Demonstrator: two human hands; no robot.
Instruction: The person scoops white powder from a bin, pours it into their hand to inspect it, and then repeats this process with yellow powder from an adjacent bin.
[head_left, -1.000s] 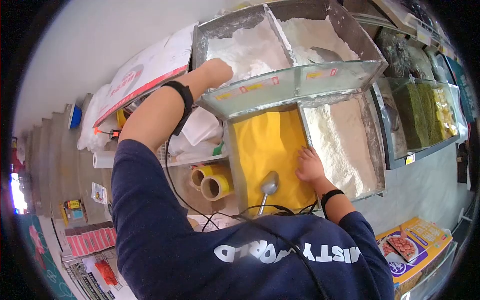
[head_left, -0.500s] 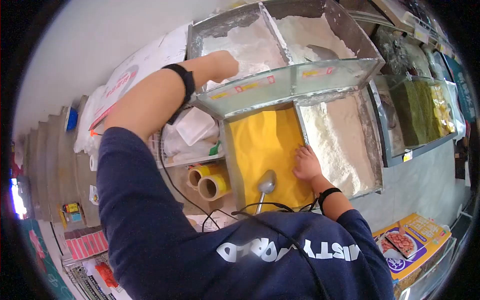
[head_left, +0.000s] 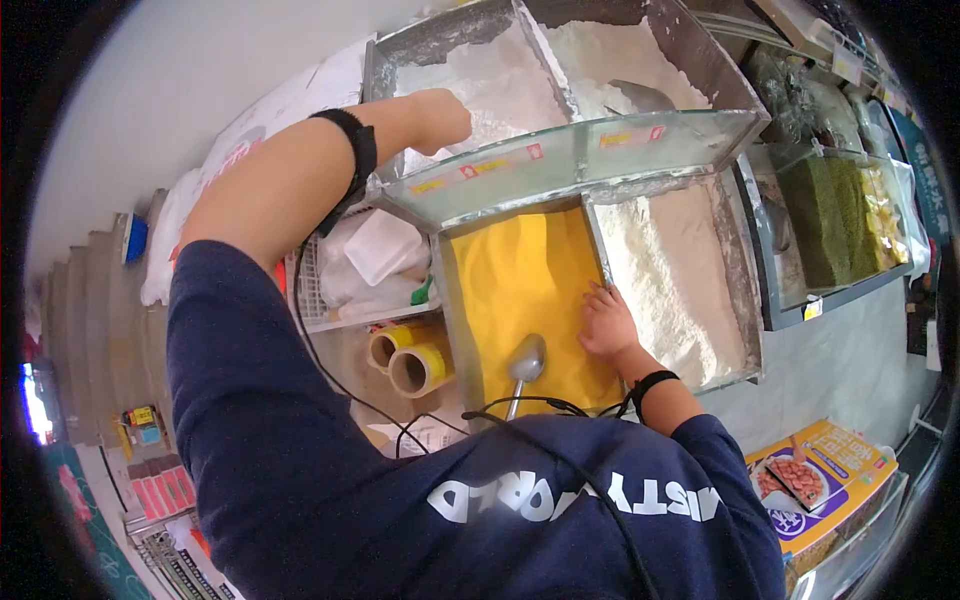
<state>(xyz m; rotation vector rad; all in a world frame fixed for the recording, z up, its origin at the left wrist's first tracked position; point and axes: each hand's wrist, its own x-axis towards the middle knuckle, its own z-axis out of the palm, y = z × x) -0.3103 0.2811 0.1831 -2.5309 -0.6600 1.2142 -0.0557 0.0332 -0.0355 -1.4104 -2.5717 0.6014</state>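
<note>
My left hand (head_left: 440, 122) is curled closed at the front of the back left bin of white powder (head_left: 495, 85), near the upper edge of the glass panel (head_left: 560, 160). What it holds, if anything, is hidden. My right hand (head_left: 608, 320) lies over the right side of the yellow powder bin (head_left: 520, 270), its fingertips against the divider. Nothing shows in it and its fingers are apart. A metal scoop (head_left: 527, 358) lies in the yellow powder. Beyond the divider is a bin of pale powder (head_left: 690, 270).
Another scoop (head_left: 642, 97) rests in the back right bin. On the left are a basket of plastic bags (head_left: 375, 250) and tape rolls (head_left: 420, 370). A green bean bin (head_left: 840, 220) stands right. A black cable (head_left: 335, 365) hangs in front of me. A yellow box (head_left: 825, 480) is lower right.
The view has shifted slightly. My left hand and forearm sit a little farther left and higher, still over the back left bin. My right hand stays by the divider.
</note>
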